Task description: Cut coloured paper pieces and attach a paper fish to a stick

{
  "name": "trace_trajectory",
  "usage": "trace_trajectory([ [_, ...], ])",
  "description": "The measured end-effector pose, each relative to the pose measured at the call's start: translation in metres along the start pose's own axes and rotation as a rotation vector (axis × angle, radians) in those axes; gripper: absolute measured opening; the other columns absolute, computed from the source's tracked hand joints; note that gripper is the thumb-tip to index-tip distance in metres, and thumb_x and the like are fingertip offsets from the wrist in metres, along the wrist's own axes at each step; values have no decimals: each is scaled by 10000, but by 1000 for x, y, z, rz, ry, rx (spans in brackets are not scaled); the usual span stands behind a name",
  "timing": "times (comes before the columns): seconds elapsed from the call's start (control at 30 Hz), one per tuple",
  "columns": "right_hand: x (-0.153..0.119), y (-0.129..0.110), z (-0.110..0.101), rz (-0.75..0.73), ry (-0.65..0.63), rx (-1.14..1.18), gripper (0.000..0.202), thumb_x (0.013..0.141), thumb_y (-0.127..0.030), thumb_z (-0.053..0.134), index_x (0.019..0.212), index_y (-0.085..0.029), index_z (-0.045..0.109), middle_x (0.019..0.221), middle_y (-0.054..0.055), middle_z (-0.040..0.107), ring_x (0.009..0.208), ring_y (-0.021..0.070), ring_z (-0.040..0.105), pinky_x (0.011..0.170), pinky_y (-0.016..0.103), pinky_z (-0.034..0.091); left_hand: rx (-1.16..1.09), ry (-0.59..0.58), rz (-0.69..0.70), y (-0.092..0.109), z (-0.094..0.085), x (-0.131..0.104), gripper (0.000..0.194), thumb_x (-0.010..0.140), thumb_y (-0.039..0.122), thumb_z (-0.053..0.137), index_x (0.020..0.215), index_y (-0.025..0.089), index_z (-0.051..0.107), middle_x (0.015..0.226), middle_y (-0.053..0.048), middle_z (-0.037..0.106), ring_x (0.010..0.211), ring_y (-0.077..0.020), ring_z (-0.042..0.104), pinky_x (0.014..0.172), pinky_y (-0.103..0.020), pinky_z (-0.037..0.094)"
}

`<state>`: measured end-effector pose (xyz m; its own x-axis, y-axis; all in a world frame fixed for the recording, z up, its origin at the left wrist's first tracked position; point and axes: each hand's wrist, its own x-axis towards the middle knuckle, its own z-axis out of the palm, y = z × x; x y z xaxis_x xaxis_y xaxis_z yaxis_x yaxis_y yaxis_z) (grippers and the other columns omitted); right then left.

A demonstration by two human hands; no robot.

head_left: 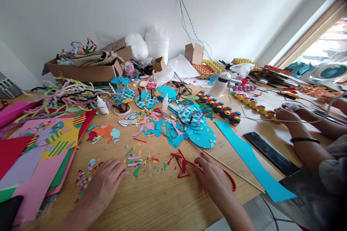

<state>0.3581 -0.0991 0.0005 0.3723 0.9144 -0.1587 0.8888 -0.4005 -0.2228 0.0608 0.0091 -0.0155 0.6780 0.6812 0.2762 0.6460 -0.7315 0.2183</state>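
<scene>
Red paper strips (183, 166) lie in a tangle, toward the near edge of the wooden table (162, 209), and right beside them is the right hand (213, 173)! Its fingers are curled, index reaching forward; a red curved handle (231, 180) pokes out beside it, though whether the fingers grip it, I cannot tell. Across to the left hand (108, 177): palm down, fingers pressed together, tips beside the little coloured scraps (135, 162), and whether they pinch one, I cannot tell. Left of that hand, patterned snippets (82, 180)! Out to the right, a thin stick (233, 169) slants to the table's right edge, a blue strip (252, 158) beyond it. Further up, blue discs (202, 137) overlap; over at the left edge, coloured sheets (62, 173) are stacked under paper fish (58, 148). And on the right side, a co-worker's hand (288, 117) is bent over a yellow egg-carton strip (252, 104). Along the far edge, a cardboard box (84, 72), heaped full!
</scene>
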Motion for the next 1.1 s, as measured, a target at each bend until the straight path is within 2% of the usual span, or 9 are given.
trace_trajectory([
  [0.1,5,1,4,5,-20,-38,165,814,-190,413,757,-191,568,865,48,569,759,156,574,565,227,325,-39,12,7,3,2,-1,223,815,206,375,718,219,576,711,0,631,685,-163,577,662,-289,464],
  [0.2,10,1,3,-10,18,-57,184,821,-180,401,716,-183,552,815,41,569,742,150,561,566,226,310,-53,48,12,4,2,-1,237,825,232,364,719,222,576,701,0,639,679,-155,586,655,-271,466],
  [0.43,34,1,-14,-45,141,-117,210,870,-234,364,816,-190,562,845,36,565,722,143,544,546,232,287,-12,257,91,-2,1,-4,225,841,273,362,747,237,563,695,12,660,669,-148,619,639,-244,472],
  [0.6,58,-7,-14,-135,88,-198,246,888,-258,329,855,-207,567,872,34,568,742,140,554,544,231,284,-22,280,86,0,6,-5,219,846,306,370,765,246,564,708,18,675,677,-142,632,645,-229,488],
  [0.8,82,-13,-5,-115,57,-210,220,872,-241,366,862,-198,581,865,51,584,766,159,567,543,230,296,-52,361,60,-1,10,-5,225,838,338,385,765,253,580,688,22,680,656,-132,641,629,-207,501],
  [0.93,79,-15,-10,-108,64,-192,207,867,-261,377,917,-199,568,925,58,578,783,163,567,549,232,302,-66,363,45,-4,11,-7,205,833,318,400,770,244,580,693,14,673,670,-133,638,631,-207,501],
  [1.1,52,-22,-22,-174,40,-112,180,853,-224,390,888,-219,567,898,21,586,786,137,557,573,221,299,-22,415,46,-7,13,-10,155,824,257,413,855,227,561,735,-1,676,684,-142,642,691,-240,503],
])
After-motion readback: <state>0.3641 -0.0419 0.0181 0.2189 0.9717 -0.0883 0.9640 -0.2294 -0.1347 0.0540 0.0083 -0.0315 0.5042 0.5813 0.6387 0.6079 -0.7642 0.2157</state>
